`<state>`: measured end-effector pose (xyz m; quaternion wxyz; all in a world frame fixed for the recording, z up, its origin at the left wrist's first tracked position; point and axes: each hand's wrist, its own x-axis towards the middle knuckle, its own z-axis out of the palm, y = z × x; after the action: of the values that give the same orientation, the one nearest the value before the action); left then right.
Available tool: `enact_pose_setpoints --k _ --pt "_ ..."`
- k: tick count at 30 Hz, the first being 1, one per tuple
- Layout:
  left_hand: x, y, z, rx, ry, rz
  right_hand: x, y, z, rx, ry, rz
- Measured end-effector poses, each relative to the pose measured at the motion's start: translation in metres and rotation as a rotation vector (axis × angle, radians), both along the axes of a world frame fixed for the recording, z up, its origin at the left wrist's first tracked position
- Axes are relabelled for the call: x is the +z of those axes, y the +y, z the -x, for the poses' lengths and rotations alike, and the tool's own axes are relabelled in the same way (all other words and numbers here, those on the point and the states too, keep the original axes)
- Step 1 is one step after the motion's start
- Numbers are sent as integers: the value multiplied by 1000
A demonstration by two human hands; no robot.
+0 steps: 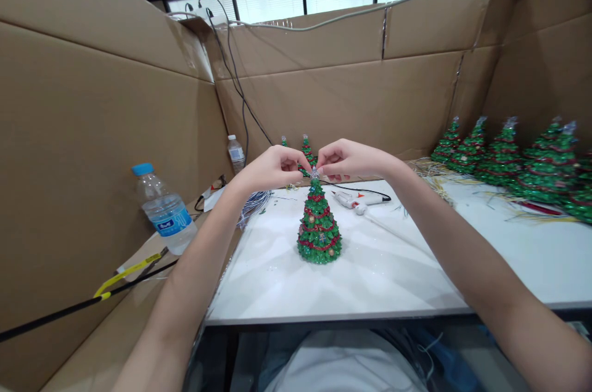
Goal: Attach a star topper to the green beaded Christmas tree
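A small green Christmas tree [319,228] with red garland stands upright on the white table [383,269]. Both my hands meet just above its tip. My left hand [271,167] is closed in a pinch at the silvery topper [315,174] from the left. My right hand [349,159] is closed in a pinch on the same topper from the right. The fingertips hide most of what they hold.
A white glue gun [358,199] with a black cord lies behind the tree. Several finished trees [504,155] line the right cardboard wall, two more [306,148] at the back. Water bottles [164,210] [235,153] stand left. Silver strands [254,202] lie beside the table's left edge.
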<state>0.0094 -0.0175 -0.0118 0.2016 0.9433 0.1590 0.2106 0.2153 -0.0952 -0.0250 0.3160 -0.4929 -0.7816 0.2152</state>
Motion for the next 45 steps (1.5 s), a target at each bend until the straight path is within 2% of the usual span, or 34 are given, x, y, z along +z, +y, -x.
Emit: enact_pose_setpoints --k 32,41,45 --pt "1 -1 0 -1 4 1 -1 2 -1 5 0 -7" --pt "1 -4 0 9 -6 -172 -1 2 -1 9 5 -13" --pt "1 -4 -1 30 -10 -199 -1 1 -1 5 -3 -15"
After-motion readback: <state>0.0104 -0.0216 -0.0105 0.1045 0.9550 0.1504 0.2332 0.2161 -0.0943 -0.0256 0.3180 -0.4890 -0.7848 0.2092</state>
